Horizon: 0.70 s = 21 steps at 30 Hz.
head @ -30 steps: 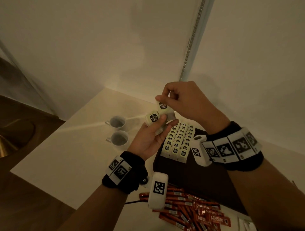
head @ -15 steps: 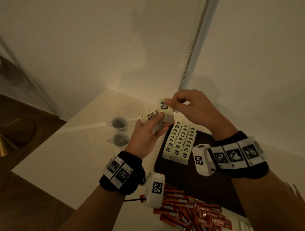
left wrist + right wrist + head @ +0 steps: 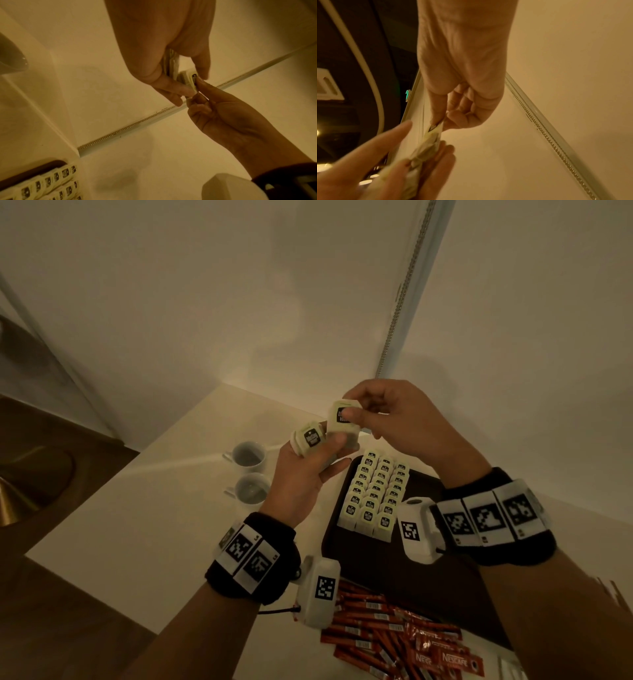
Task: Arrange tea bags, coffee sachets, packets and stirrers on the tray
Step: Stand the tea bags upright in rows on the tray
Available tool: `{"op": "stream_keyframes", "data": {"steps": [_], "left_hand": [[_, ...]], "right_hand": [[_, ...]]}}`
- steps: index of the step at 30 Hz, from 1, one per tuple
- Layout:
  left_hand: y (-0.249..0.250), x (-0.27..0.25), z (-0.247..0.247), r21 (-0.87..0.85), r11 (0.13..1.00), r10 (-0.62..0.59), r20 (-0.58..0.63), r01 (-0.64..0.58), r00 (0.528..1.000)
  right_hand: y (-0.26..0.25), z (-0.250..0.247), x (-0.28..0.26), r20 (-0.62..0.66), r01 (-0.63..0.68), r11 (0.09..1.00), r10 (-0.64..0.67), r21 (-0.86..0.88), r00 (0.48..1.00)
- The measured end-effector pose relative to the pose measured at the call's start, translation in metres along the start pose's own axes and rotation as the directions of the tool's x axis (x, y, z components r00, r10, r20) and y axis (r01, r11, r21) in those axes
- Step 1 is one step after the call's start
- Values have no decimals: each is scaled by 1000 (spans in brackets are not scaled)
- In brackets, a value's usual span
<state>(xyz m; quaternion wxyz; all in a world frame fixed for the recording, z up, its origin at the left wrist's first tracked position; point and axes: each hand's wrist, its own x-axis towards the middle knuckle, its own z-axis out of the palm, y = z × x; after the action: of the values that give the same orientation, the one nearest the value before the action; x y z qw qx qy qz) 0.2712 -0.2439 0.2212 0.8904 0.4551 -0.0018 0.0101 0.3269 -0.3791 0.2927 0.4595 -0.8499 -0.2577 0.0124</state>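
Since the earlier frame our right hand [image 3: 394, 419] has drawn 1 tea bag [image 3: 342, 419] up from the stack [image 3: 310, 440]; its grip pinches that bag's top edge. Our left hand [image 3: 305, 477] grips the stack above the tabletop [image 3: 137, 508], beside the tray [image 3: 411, 570] with 3 rows of tea bags [image 3: 375, 494].

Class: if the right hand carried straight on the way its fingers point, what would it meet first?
Most likely the left hand and its held stack of pale green tea bags; the right hand, pinching one tea bag, points leftward at them.
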Motion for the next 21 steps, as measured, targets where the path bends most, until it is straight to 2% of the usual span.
{"op": "stream_keyframes", "data": {"steps": [4, 10, 12, 15, 18, 21], "left_hand": [[-7, 0, 0, 16, 1000, 15, -5, -15, 1000], [-17, 1, -7, 46, 999, -12, -55, 15, 998], [-22, 2, -17, 45, 998, -46, -112, 51, 993], [-24, 6, -35, -49, 988, -152, -261, 144, 953], [-20, 11, -46, -127, 972, -225, -281, 197, 933], [-19, 13, -52, -121, 973, -224, -277, 197, 935]], "right_hand": [[1, 0, 1, -27, 8, 991, -4, 133, 1000], [10, -1, -7, -63, -47, 983, 59, 178, 996], [22, -1, -14, -80, -69, 987, 81, 142, 993], [54, 7, -28, -41, -155, 987, 153, -50, 987], [101, 29, -45, 71, -344, 923, 360, -170, 930], [148, 56, -60, 159, -452, 859, 494, -239, 855]]}}
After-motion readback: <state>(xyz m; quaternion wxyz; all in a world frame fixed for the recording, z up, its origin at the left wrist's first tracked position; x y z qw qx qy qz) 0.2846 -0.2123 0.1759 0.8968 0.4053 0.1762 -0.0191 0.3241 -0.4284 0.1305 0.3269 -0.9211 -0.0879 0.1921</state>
